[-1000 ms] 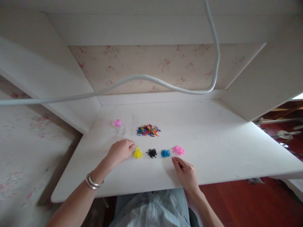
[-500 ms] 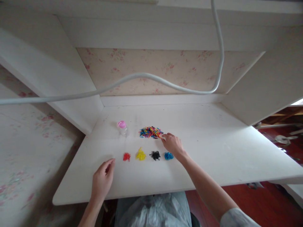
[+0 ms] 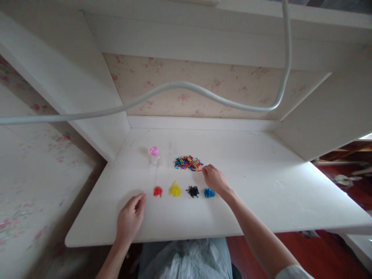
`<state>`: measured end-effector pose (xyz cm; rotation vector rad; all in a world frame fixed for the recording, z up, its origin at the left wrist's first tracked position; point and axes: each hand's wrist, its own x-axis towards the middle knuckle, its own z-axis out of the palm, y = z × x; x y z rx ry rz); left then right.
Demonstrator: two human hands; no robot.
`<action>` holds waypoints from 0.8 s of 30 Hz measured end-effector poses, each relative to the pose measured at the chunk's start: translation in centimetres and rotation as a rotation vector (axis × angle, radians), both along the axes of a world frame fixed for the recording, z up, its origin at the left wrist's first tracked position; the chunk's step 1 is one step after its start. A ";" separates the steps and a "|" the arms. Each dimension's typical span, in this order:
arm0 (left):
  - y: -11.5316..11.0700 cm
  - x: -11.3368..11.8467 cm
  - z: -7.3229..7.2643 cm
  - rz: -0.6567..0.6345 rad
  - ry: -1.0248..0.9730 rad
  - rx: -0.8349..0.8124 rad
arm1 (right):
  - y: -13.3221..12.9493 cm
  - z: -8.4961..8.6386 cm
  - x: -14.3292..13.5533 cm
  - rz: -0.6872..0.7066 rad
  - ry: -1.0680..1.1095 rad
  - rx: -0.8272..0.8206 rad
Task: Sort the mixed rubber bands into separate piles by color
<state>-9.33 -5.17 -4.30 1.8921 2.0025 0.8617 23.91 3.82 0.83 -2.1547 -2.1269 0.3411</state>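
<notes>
A heap of small multicoloured bands [image 3: 187, 163] lies on the white desk [image 3: 261, 193]. My right hand [image 3: 215, 178] is at the heap's right edge, fingers pinched on a small red band [image 3: 200, 170]. In front of the heap run separate piles: red [image 3: 157, 191], yellow [image 3: 175, 189], black [image 3: 193, 191] and blue [image 3: 209, 192]. Left of the red pile, my left hand [image 3: 131, 217] rests near the desk's front edge, its fingers closed; whether anything is between them is hidden.
A clear small container with a pink top [image 3: 154, 151] stands left of the heap. A pale cable [image 3: 186, 85] crosses the view above the desk. Side panels [image 3: 95, 116] rise at the left and right.
My right hand has drawn slightly away from the heap's right edge, with a red band now showing at its fingertips. The view has shifted a little; my left hand keeps its pose.
</notes>
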 end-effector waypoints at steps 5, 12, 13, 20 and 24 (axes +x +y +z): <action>-0.3 0.2 0.3 0.009 -0.038 -0.006 | -1.5 1.4 -0.9 0.008 0.050 0.089; -0.4 0.3 0.5 0.028 -0.117 -0.018 | -5.4 2.2 -7.5 0.201 0.122 0.163; -0.4 0.3 0.4 0.026 -0.123 -0.018 | -5.7 2.0 -8.6 0.237 0.119 0.150; -0.4 0.0 -0.2 0.011 -0.117 -0.021 | -5.4 0.9 -13.8 0.369 0.019 0.060; -0.3 0.0 -0.3 0.005 -0.100 -0.020 | -4.7 0.4 -14.7 0.403 -0.025 0.023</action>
